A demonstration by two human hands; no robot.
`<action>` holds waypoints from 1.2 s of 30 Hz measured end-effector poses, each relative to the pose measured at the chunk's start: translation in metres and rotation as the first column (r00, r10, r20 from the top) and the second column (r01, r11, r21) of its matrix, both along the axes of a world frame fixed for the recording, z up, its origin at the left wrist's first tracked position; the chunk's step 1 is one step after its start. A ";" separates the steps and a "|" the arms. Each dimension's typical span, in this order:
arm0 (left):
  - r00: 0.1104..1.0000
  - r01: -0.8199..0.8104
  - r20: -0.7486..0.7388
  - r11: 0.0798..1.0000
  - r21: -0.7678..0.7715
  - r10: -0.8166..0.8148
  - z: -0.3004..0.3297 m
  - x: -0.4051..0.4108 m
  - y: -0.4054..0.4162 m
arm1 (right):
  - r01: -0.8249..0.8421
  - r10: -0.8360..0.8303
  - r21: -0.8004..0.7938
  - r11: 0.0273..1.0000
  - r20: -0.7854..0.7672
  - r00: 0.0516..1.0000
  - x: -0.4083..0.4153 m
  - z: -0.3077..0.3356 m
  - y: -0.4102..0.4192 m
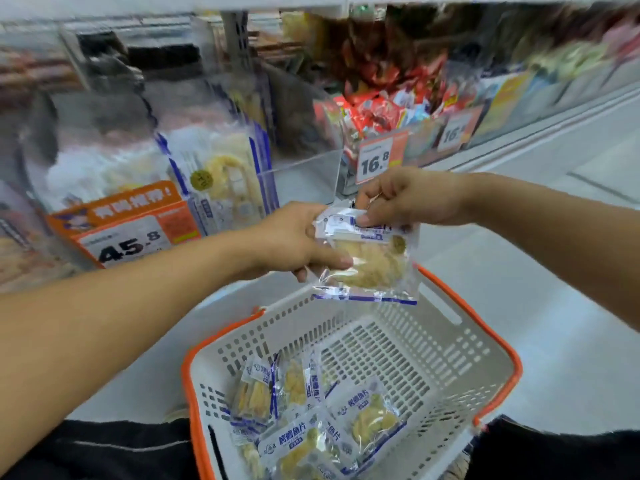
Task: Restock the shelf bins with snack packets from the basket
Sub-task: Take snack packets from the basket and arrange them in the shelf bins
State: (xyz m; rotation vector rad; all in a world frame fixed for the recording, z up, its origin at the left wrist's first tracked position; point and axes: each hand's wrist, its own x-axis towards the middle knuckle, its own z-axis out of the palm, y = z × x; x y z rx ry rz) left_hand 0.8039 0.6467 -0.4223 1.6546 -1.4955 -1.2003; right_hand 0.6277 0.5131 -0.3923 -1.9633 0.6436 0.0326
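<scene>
Shelf bins behind; both hands, left hand and right hand, pinch one snack packet above basket holding more packets.

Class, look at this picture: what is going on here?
A person is restocking a shop shelf. Both hands hold one clear snack packet above the basket: the left hand grips its side, the right hand pinches its top edge. More packets lie in the basket. The clear shelf bin ahead already holds similar packets.

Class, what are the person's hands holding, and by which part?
Both hold one snack packet: the left hand grips its left edge, the right hand pinches its top edge.
</scene>
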 end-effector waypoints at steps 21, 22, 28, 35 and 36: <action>0.216 -0.197 0.832 0.857 -0.476 0.511 0.074 0.069 0.018 | 0.205 -0.044 -0.979 0.015 0.204 0.978 0.104 0.109 -0.012; 0.196 -0.218 0.874 0.889 -0.403 0.445 0.072 0.071 0.016 | 0.143 -0.090 -0.990 -0.011 0.144 0.986 0.118 0.101 -0.009; 0.209 -0.254 0.916 0.923 -0.288 0.343 0.074 0.074 0.009 | -0.001 -0.206 -1.000 0.014 -0.003 0.979 0.189 0.076 -0.050; 0.187 -0.256 0.926 0.926 -0.277 0.328 0.069 0.079 0.005 | -0.069 -0.052 -0.966 0.250 -0.085 0.995 0.247 0.070 -0.090; 0.195 -0.260 0.923 0.925 -0.279 0.333 0.069 0.080 0.005 | -0.050 -0.033 -0.962 0.267 -0.061 0.998 0.248 0.068 -0.095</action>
